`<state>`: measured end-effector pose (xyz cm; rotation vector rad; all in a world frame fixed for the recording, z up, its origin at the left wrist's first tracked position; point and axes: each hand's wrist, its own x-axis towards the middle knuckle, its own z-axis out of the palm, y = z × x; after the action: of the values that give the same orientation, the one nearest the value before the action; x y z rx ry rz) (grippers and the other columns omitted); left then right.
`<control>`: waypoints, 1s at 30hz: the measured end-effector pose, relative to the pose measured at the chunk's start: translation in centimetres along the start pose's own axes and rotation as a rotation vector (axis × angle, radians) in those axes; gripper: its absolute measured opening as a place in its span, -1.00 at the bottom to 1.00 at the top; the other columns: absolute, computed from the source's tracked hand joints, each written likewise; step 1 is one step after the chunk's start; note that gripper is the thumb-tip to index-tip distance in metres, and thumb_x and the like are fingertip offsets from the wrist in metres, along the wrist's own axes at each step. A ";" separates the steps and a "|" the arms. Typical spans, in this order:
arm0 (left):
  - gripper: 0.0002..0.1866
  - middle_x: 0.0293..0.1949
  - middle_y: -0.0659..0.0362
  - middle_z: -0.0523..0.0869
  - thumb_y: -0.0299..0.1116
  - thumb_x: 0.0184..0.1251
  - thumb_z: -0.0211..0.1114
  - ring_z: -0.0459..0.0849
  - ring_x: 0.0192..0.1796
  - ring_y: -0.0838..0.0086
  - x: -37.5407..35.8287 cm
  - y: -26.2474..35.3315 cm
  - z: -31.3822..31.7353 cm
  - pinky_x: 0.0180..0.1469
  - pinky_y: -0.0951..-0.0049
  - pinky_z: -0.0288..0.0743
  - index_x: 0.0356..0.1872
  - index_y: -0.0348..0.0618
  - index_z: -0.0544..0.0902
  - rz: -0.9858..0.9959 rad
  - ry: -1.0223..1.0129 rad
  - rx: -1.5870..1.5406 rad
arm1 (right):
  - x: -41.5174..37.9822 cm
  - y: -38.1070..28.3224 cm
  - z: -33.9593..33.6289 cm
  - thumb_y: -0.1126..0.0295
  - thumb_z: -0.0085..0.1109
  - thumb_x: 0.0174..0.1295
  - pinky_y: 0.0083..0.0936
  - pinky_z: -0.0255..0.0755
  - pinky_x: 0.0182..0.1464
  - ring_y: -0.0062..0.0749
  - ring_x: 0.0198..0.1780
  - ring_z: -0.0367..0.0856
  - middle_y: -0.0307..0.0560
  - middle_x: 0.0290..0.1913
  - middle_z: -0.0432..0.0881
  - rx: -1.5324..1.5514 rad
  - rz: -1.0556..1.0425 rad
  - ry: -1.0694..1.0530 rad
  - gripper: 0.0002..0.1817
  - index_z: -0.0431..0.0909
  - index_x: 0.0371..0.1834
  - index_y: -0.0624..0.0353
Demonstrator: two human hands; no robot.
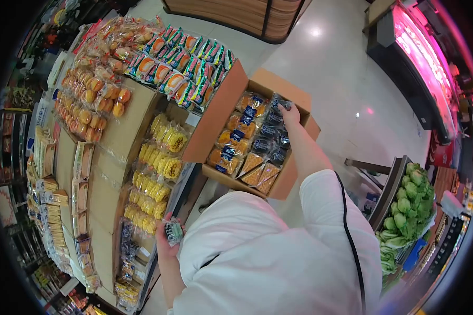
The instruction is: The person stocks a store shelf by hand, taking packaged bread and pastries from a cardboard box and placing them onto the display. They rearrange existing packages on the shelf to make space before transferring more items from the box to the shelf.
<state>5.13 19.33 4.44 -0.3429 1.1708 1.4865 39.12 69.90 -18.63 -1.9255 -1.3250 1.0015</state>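
An open cardboard box stands right of the shelf, holding orange-brown packaged cakes, dark wrapped packs and triangular packs. My right hand reaches over its far right corner, its fingers closed on a dark wrapped pack in the box. Low on the left, my left hand grips a small clear-wrapped pack with a dark green label. That hand is beside the shelf's front edge, near the yellow packs and dark packs.
The tiered cardboard display carries bagged round buns and colourful packets. Leafy green vegetables fill a stand at the right. A pink-lit case is at the upper right, a wooden counter at the top.
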 end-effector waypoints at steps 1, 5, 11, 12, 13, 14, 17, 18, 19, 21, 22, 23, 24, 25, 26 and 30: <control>-0.37 -0.06 0.01 0.65 0.02 0.38 0.17 0.69 -0.17 0.16 -0.1 -0.2 -0.1 -0.12 0.18 0.64 0.35 -0.12 0.36 0.017 0.008 0.031 | 0.2 0.7 0.5 0.04 0.47 0.09 -0.38 0.46 -0.42 -0.47 -0.52 0.54 -0.13 -0.39 0.63 -0.119 -0.044 0.015 -0.50 0.57 -0.20 0.27; -0.38 -0.03 -0.01 0.63 -0.13 0.35 0.24 0.70 -0.12 0.19 0.1 -0.1 0.6 -0.05 0.22 0.64 0.36 -0.15 0.34 0.024 0.008 0.119 | 0.9 -0.9 -0.8 -0.14 0.38 0.09 -0.24 0.55 -0.13 -0.13 -0.30 0.72 0.10 -0.24 0.71 -0.247 0.191 -0.214 -0.38 0.61 -0.14 0.28; -0.42 -0.03 0.02 0.62 -0.37 0.34 0.25 0.69 -0.09 0.26 0.8 0.0 3.0 0.01 0.29 0.62 0.36 -0.18 0.31 0.050 -0.005 0.309 | 1.0 -0.6 -1.7 -0.17 0.35 0.09 -0.18 0.53 0.00 -0.05 -0.13 0.69 0.14 -0.13 0.68 -0.426 0.168 -0.225 -0.34 0.57 -0.11 0.28; -0.42 -0.03 0.02 0.62 -0.41 0.34 0.26 0.69 -0.09 0.27 1.0 -0.1 3.5 0.02 0.30 0.61 0.37 -0.17 0.31 0.051 0.014 0.332 | 0.4 -0.3 -1.4 -0.16 0.34 0.10 -0.17 0.53 0.02 -0.02 -0.07 0.67 0.15 -0.08 0.65 -0.457 0.112 -0.141 -0.34 0.55 -0.08 0.28; -0.41 -0.04 0.03 0.63 -0.44 0.33 0.26 0.68 -0.09 0.28 1.1 -0.1 4.0 0.02 0.31 0.61 0.37 -0.17 0.31 0.053 0.032 0.355 | -0.3 0.0 -1.1 -0.15 0.33 0.12 -0.17 0.53 0.04 0.01 -0.01 0.66 0.17 -0.03 0.63 -0.487 0.054 -0.056 -0.34 0.53 -0.05 0.28; -0.40 -0.04 0.05 0.62 -0.47 0.32 0.27 0.68 -0.08 0.30 1.3 0.0 4.4 0.03 0.33 0.60 0.37 -0.17 0.30 0.058 0.012 0.387 | -1.0 0.4 -1.0 -0.11 0.31 0.14 -0.16 0.53 0.04 0.04 0.00 0.64 0.21 -0.03 0.63 -0.483 0.009 -0.021 -0.34 0.51 -0.02 0.31; -0.37 -0.04 0.08 0.62 -0.54 0.29 0.29 0.66 -0.06 0.37 2.0 0.0 5.5 0.05 0.38 0.57 0.39 -0.16 0.29 0.064 -0.036 0.470 | -4.5 -0.1 -2.1 0.06 0.21 0.23 -0.08 0.47 0.14 0.17 0.08 0.57 0.35 0.06 0.56 -0.508 -0.091 -0.005 -0.37 0.38 0.16 0.39; -0.35 -0.04 0.09 0.62 -0.56 0.28 0.29 0.65 -0.04 0.40 2.3 0.0 5.8 0.05 0.40 0.56 0.39 -0.15 0.28 0.059 -0.042 0.488 | -4.1 1.7 -1.7 0.07 0.20 0.23 -0.08 0.42 0.19 0.17 0.14 0.52 0.34 0.12 0.52 -0.547 -0.163 -0.046 -0.37 0.36 0.19 0.36; -0.34 -0.03 0.10 0.61 -0.57 0.27 0.30 0.64 -0.03 0.42 2.5 0.0 6.2 0.06 0.42 0.54 0.40 -0.15 0.27 0.053 -0.049 0.506 | -3.8 4.2 -1.2 0.09 0.19 0.24 -0.08 0.38 0.25 0.17 0.20 0.47 0.33 0.17 0.49 -0.586 -0.235 -0.085 -0.37 0.34 0.22 0.34; -0.29 0.01 0.10 0.60 -0.58 0.24 0.32 0.61 0.02 0.43 2.8 0.1 7.4 0.10 0.43 0.51 0.41 -0.15 0.26 0.063 -0.070 0.534 | -4.2 5.7 -1.3 0.14 0.14 0.25 -0.03 0.24 0.38 0.24 0.36 0.29 0.37 0.37 0.29 -0.618 -0.317 -0.166 -0.34 0.27 0.33 0.32; -0.27 0.03 0.10 0.59 -0.59 0.22 0.33 0.59 0.04 0.44 2.9 0.1 8.1 0.12 0.43 0.50 0.42 -0.15 0.25 0.068 -0.082 0.548 | -4.9 5.1 -1.5 0.15 0.14 0.26 0.00 0.21 0.40 0.27 0.37 0.26 0.37 0.39 0.26 -0.641 -0.318 -0.145 -0.34 0.26 0.34 0.32; -0.25 0.04 0.09 0.58 -0.57 0.19 0.34 0.59 0.06 0.41 3.2 0.1 8.7 0.14 0.40 0.48 0.43 -0.16 0.24 0.136 -0.132 0.679 | -5.5 4.6 -1.7 0.15 0.13 0.26 0.03 0.18 0.41 0.31 0.39 0.23 0.37 0.40 0.23 -0.666 -0.317 -0.126 -0.33 0.25 0.35 0.32; -0.22 0.04 0.08 0.58 -0.55 0.17 0.36 0.58 0.08 0.38 3.6 0.1 9.4 0.16 0.38 0.47 0.44 -0.16 0.23 0.206 -0.184 0.809 | -6.5 3.2 -2.2 0.16 0.13 0.26 0.06 0.14 0.43 0.35 0.40 0.20 0.37 0.42 0.20 -0.691 -0.316 -0.106 -0.32 0.24 0.37 0.32; -0.19 0.05 0.06 0.58 -0.54 0.14 0.38 0.58 0.09 0.35 4.0 0.0 10.2 0.18 0.36 0.45 0.44 -0.17 0.22 0.278 -0.238 0.938 | -8.3 0.9 -2.9 0.18 0.12 0.26 0.13 0.08 0.44 0.47 0.39 0.16 0.37 0.44 0.16 -0.666 -0.320 -0.081 -0.36 0.28 0.34 0.33; -0.17 0.06 0.04 0.57 -0.52 0.12 0.39 0.57 0.10 0.32 4.0 0.1 11.6 0.20 0.34 0.44 0.45 -0.18 0.21 0.342 -0.274 1.146 | -9.8 -0.7 -3.5 0.18 0.12 0.26 0.08 0.13 0.43 0.42 0.38 0.20 0.39 0.41 0.21 -0.646 -0.404 -0.144 -0.38 0.32 0.31 0.34; -0.08 0.18 -0.09 0.47 -0.43 0.05 0.45 0.53 0.19 0.08 2.4 0.8 19.5 0.23 0.22 0.42 0.46 -0.24 0.16 0.580 -0.493 1.777 | -19.1 -10.6 -7.0 0.10 0.04 0.40 -0.23 0.36 0.29 -0.08 0.28 0.50 0.07 0.23 0.54 -0.124 -0.258 -0.795 -0.52 0.46 0.27 0.13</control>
<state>11.18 36.45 11.92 1.5452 1.7311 0.3935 35.46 55.04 -1.51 -1.4062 -2.0365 1.6614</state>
